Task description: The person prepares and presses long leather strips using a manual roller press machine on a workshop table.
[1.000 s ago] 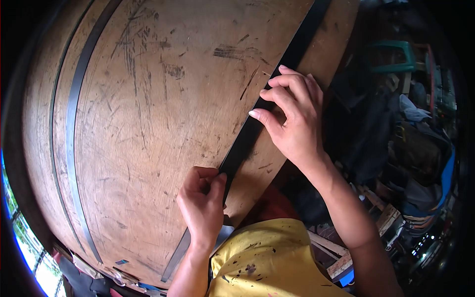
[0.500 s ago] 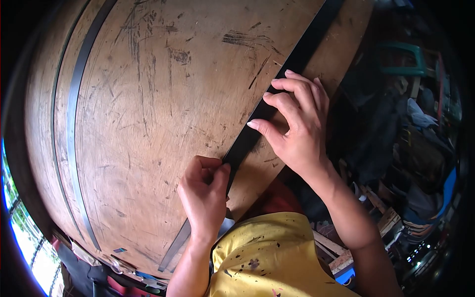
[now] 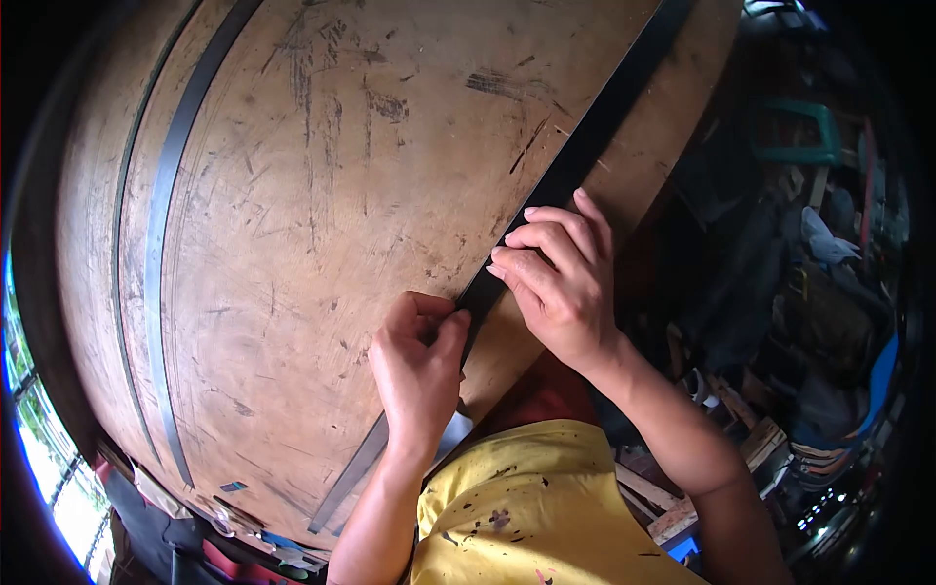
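Note:
A long black strip (image 3: 604,102) runs diagonally across a worn wooden tabletop (image 3: 292,263), near its right edge. My left hand (image 3: 417,375) is closed at the strip's lower part, with thumb and index finger pinching its edge. Just above it, my right hand (image 3: 567,292) is on the same strip. Its thumb and index fingertips come together at the strip's left edge, while the other fingers curl over the surface. Below my left hand, a greyer flat band (image 3: 349,473) continues towards the table's near edge, partly covered by my wrist.
Another dark strip (image 3: 156,253) and a thinner dark line (image 3: 117,234) run along the table's left side. Small items (image 3: 234,517) lie by the near-left edge. To the right are a green plastic frame (image 3: 829,136), wood pieces (image 3: 765,444) and dark clutter.
My right hand has slid down along the strip towards my left hand, and its thumb and index finger have closed together. My left hand keeps its pinch. The view has shifted slightly.

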A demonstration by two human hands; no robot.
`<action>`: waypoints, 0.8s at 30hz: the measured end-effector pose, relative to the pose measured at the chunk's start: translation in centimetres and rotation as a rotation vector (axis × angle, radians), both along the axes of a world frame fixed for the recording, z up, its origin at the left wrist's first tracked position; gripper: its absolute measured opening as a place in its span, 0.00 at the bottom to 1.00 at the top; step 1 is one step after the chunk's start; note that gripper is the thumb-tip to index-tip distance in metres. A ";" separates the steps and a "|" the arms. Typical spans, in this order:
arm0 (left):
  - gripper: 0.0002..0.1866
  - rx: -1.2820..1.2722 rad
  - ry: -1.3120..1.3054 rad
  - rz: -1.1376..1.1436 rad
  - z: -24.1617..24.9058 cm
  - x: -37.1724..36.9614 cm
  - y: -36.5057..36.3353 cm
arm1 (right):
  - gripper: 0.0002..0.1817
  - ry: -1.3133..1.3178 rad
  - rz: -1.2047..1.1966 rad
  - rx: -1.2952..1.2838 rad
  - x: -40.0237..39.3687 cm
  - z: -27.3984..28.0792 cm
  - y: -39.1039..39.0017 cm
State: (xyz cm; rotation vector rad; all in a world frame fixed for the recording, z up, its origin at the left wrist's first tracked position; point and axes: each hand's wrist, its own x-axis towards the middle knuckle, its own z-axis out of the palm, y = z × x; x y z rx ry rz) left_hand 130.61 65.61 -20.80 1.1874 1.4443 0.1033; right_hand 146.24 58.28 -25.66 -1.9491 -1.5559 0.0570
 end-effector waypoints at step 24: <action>0.03 0.069 -0.170 0.001 -0.7 -9.1 -2.7 | 0.07 -0.013 -0.069 0.006 -1.1 0.1 -0.1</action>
